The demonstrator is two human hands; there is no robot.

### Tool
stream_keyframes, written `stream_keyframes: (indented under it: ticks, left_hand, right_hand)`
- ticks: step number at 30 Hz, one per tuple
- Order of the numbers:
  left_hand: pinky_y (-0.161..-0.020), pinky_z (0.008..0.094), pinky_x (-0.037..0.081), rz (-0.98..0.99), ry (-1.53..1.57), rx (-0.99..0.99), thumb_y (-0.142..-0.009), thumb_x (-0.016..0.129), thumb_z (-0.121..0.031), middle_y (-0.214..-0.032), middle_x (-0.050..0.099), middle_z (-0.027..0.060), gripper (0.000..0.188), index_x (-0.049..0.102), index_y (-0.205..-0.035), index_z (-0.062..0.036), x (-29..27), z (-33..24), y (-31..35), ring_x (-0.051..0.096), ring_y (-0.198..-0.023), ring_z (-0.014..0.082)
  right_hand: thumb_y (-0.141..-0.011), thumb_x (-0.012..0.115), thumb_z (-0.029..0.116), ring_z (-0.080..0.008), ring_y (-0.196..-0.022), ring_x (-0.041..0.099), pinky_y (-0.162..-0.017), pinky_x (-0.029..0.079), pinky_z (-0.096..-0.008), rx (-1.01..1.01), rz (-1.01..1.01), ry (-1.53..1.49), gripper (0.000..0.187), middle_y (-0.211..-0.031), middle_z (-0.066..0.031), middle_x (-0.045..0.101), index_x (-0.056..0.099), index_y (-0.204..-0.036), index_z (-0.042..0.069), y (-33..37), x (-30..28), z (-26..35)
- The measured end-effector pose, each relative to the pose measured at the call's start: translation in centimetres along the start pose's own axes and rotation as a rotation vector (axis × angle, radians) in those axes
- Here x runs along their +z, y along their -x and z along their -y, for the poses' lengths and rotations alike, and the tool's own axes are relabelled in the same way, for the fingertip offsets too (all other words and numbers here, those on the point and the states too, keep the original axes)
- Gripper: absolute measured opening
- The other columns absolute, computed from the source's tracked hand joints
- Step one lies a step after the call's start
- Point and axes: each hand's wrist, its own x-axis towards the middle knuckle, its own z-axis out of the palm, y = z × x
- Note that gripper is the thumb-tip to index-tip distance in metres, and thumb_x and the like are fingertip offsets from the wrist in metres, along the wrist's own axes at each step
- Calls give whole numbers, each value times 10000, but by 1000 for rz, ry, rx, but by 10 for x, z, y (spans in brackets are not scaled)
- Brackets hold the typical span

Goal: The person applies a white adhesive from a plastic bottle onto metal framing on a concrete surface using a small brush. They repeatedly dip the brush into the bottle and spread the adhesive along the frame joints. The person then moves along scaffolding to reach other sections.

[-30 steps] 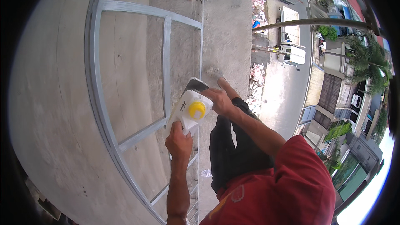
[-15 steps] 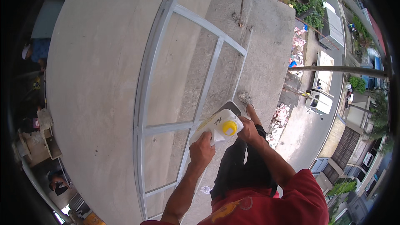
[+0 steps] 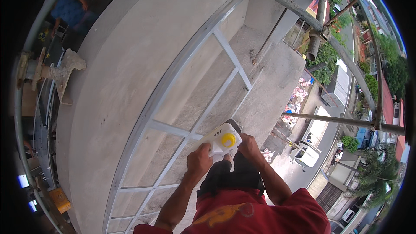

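Note:
A white plastic jug (image 3: 220, 142) with a round yellow cap (image 3: 228, 140) is held in front of my body, over my dark trousers. Handwritten marks show on its top face, and a dark edge runs along its far side. My left hand (image 3: 199, 160) grips the near left corner with fingers closed. At the right side, my right hand (image 3: 249, 147) is closed round the jug's edge; its fingertips are partly hidden. Just beyond and left of the jug stands a grey metal frame (image 3: 156, 91) with crossbars, close to my left hand.
A curved concrete wall (image 3: 108, 86) fills the left. Scaffold pipes (image 3: 342, 121) cross at the right and far side. Below on the right lie a street with a white truck (image 3: 305, 154) and a litter heap (image 3: 299, 97). A person in blue (image 3: 69, 13) is at the far left.
The view has turned, so the frame leans more to the right and more scaffold pipes show. The jug, still in both hands, sits slightly lower and further left in the picture.

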Motion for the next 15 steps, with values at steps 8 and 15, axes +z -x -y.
stream_keyframes:
  ticks: [8,15]
  left_hand:
    - [-788,489,524,-197,116,-107,-738,730,-104,-1033,668,165,348,579,-1048,-57,-34,4,15,638,-945,414]
    - [-811,492,504,-406,299,-275,-738,666,-90,-990,675,213,312,593,-1036,-39,-69,16,14,635,-946,428]
  right_hand:
    - [-893,632,168,-162,-677,635,-622,514,-298,341,33,-414,233,-837,-95,687,679,-1043,-3,-30,-42,49]
    - [-933,553,188,-157,-674,641,-593,533,-279,386,15,-771,306,-830,-130,678,643,-1079,-65,-83,-61,66]
